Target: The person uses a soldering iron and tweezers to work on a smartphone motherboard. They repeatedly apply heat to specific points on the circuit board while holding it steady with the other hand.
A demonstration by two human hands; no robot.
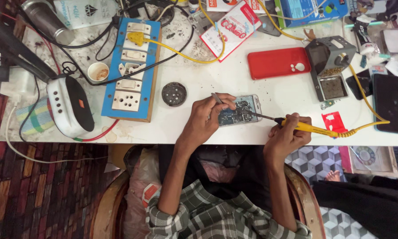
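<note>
White desk (199,84), cluttered, over a patterned brick-look floor; person seated at its near edge. Opened phone (239,110) lies flat near the middle of the near edge, circuit board exposed. Left hand (205,119) pinches thin tweezers (217,98) over the board, heel steadying the phone. Right hand (287,135) is clenched round a yellow soldering iron (312,129), tip touching the board. Phone looks light, stiff and fragile inside; best held by its outer frame, not the board. The iron's yellow cord (363,95) loops toward the far right. Around: red phone case (276,62), blue socket board (130,66) far left, round black puck (174,94), grey metal stand (329,57), dark phone (388,102) at the right edge. Cords crowd the far side.
</note>
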